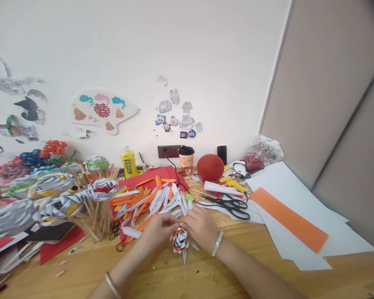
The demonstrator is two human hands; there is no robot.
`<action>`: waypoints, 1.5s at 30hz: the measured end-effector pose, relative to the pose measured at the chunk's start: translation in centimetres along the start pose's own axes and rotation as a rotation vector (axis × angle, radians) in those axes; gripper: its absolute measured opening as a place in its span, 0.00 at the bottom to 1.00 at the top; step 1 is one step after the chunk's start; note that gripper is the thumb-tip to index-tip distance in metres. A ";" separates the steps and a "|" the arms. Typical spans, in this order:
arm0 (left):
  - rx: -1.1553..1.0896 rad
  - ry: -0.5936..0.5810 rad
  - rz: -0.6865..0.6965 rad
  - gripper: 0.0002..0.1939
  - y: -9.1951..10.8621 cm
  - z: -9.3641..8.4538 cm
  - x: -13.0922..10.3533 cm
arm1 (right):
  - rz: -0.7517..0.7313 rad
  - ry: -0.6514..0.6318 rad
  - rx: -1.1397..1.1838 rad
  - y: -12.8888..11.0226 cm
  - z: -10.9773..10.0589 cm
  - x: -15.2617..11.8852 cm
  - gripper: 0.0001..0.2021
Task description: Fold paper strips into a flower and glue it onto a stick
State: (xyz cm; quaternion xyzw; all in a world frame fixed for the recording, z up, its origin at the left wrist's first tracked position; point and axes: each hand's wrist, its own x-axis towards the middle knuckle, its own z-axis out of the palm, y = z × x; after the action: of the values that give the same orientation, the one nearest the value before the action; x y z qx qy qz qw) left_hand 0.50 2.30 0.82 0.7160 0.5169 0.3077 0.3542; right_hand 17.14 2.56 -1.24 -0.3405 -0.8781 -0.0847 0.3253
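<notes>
A folded paper flower [180, 240] in white and orange, with pointed white tips sticking out below, is between my hands just above the wooden table [137, 274]. My left hand [160, 228] pinches at its upper left edge, thumb and fingers together. Closed against the flower's upper right side is my right hand [202, 228], its fingertips meeting those of the left. What exactly lies between the fingertips is partly hidden. Right behind the hands spreads a pile of folded paper strips [166, 197], white, orange and green.
Black scissors [232, 205] and a yellow glue gun [235, 185] lie right of the pile. An orange paper strip [289, 218] rests on white sheets [302, 253]. Behind stand a cup [186, 162], a red balloon [210, 167] and a yellow bottle [129, 162]. Finished paper flowers [54, 185] crowd the left.
</notes>
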 end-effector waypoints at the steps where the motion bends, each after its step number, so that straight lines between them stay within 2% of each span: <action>1: 0.021 0.006 0.008 0.12 0.1 0.0 -0.1 | 0.013 -0.009 0.006 0.0 0.0 0.0 0.11; 9: 0.108 -0.006 0.150 0.14 0.7 -0.1 -0.5 | 0.115 -0.060 0.104 -0.3 -0.3 0.1 0.11; 14: 0.043 -0.051 0.107 0.11 0.6 0.1 -0.6 | 0.232 -0.067 0.261 -0.3 -0.2 0.0 0.08; 20: 0.052 0.008 0.103 0.08 -0.3 0.7 -0.6 | 0.315 0.040 0.369 0.3 -0.6 -0.1 0.08; 22: 0.063 0.021 0.126 0.07 -0.4 0.9 -0.6 | 0.299 0.039 0.344 0.4 -0.8 -0.1 0.07; 27: 0.091 0.145 0.176 0.04 0.0 0.8 -0.7 | 0.230 0.003 0.264 0.3 -0.9 -0.1 0.07; 32: 0.222 0.118 0.281 0.08 0.2 0.6 -0.8 | 0.187 -0.063 0.326 0.0 -0.8 -0.1 0.05; 37: 0.281 0.110 0.467 0.10 0.1 0.6 -0.9 | 0.249 -0.063 0.374 -0.2 -0.8 0.2 0.04; 45: 0.446 0.022 0.525 0.12 0.2 0.1 -1.4 | 0.225 -0.084 0.394 -0.1 -1.2 0.2 0.05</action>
State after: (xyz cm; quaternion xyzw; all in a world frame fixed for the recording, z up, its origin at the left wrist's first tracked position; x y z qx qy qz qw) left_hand 0.27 0.93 0.82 0.8810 0.3734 0.2755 0.0919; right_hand 17.59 2.18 -0.20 -0.3695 -0.8469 0.1394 0.3561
